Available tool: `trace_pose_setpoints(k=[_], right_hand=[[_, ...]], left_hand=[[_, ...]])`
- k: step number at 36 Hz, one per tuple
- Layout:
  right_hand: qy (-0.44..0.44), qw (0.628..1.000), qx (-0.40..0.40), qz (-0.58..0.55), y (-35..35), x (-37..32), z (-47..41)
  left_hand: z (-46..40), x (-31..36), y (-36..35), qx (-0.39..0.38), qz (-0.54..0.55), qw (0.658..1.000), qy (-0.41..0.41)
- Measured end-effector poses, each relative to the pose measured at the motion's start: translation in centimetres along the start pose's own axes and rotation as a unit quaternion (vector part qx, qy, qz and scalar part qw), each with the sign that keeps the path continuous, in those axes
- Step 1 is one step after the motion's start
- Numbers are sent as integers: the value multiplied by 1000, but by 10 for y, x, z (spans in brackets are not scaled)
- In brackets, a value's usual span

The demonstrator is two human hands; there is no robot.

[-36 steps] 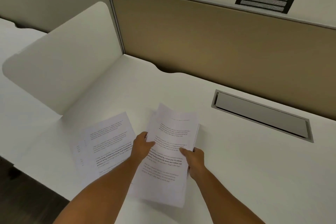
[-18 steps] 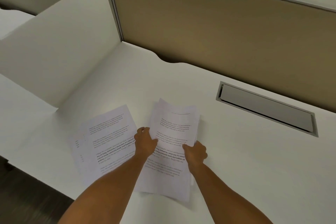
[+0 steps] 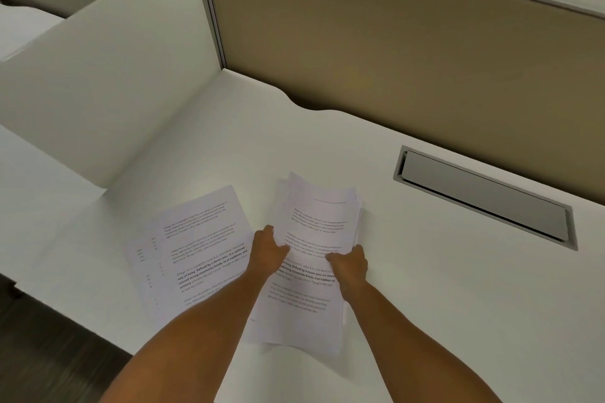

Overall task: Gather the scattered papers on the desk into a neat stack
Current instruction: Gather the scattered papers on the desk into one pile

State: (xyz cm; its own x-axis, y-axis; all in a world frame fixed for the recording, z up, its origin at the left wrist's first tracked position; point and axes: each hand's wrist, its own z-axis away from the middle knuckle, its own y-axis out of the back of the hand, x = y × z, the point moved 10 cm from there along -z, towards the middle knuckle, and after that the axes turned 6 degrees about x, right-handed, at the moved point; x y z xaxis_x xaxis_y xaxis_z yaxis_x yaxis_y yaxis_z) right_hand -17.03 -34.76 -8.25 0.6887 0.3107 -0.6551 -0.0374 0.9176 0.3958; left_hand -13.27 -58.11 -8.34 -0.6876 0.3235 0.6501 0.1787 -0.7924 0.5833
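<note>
A bundle of printed papers (image 3: pixel 316 222) is held between both hands above the white desk (image 3: pixel 442 288), its sheets slightly uneven at the top edge. My left hand (image 3: pixel 266 253) grips the bundle's left edge and my right hand (image 3: pixel 348 265) grips its right edge, thumbs on top. To the left, two or three loose printed sheets (image 3: pixel 193 249) lie overlapping flat on the desk, partly under my left forearm.
A white side divider (image 3: pixel 108 75) stands on the left and a tan back panel (image 3: pixel 393 52) runs behind the desk. A grey cable-tray flap (image 3: pixel 484 198) is set into the desk at the right. The desk's front-left edge drops to dark floor (image 3: pixel 55 347).
The view has tilted slightly. The bundle has been drawn a little tighter between both hands and its bottom edge has lifted; the loose sheets on the left have not moved.
</note>
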Motion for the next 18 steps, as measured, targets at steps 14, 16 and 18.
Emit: trace_pose_setpoints(k=[14,16,18], right_hand=[[9,994,-74,-78,-2,-16,12],[23,992,-93,-77,-1,-25,17],[39,991,-106,-71,2,-33,23]], left_hand=[[19,-1,18,-21,205,977,53],[23,0,27,-12,222,974,50],[29,1,38,1,241,969,50]])
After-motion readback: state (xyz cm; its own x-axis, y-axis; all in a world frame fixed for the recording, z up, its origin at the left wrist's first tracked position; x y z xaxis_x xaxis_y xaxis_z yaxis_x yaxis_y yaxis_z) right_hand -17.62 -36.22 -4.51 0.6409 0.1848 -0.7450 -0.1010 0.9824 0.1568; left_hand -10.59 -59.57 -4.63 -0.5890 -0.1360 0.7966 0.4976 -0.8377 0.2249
